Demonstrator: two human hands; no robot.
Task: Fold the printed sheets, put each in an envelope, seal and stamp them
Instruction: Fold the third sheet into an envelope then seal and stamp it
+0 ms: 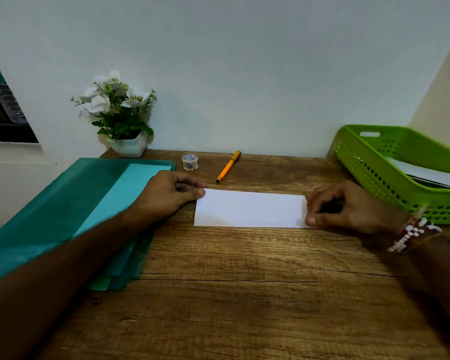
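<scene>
With my left hand (172,193) pinching the folded sheet (250,207) at its nine o'clock end and my right hand (348,206) pinching three o'clock, mid-surface (218,294), I should square edges before creasing firmly.

Sheets (426,175) in basket (374,172) — partly off-frame

A wooden desk (218,307) with a brown, strongly grained top fills the lower half, its far edge set against a plain white back wall (244,61). At the right a cream side wall (442,100) meets it in a corner. At the far left a dark window opening (0,123) (its contents are unclear) sits above a white sill (11,154). The light is soft and even.
</scene>
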